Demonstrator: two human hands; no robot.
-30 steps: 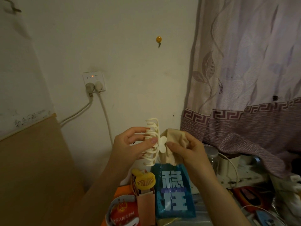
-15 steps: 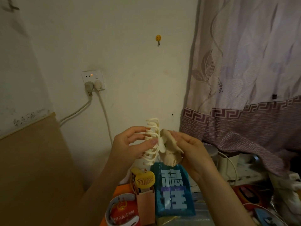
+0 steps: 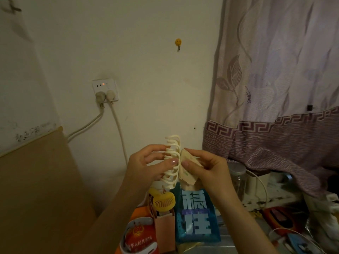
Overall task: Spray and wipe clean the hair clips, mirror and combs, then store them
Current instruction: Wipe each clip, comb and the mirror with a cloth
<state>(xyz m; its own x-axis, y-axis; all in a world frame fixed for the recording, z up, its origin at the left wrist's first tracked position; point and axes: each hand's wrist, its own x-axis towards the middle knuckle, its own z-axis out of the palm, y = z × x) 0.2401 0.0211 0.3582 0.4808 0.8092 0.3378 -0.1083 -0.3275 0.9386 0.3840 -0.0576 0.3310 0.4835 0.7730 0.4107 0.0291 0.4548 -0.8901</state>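
Observation:
A cream claw hair clip [image 3: 172, 158] stands upright in the air in front of the wall, its curved teeth pointing left. My left hand [image 3: 146, 165] grips it from the left, thumb across the teeth. My right hand [image 3: 205, 167] pinches a beige wiping cloth [image 3: 187, 171] and presses it against the clip's right side. The cloth hangs down below the fingers. No mirror, comb or spray bottle can be made out.
Below the hands stand a yellow mini fan [image 3: 164, 201], a blue bag with white characters [image 3: 197, 215], a pink paper bag [image 3: 165, 230] and a red-and-white item [image 3: 139, 237]. A glass jar [image 3: 237, 176] and cables lie right, under a patterned curtain [image 3: 275, 88]. A wall socket [image 3: 105, 88] is behind.
My right hand has shifted the cloth up and closer along the clip's right side, folding it tighter. My left hand keeps the clip in about the same place.

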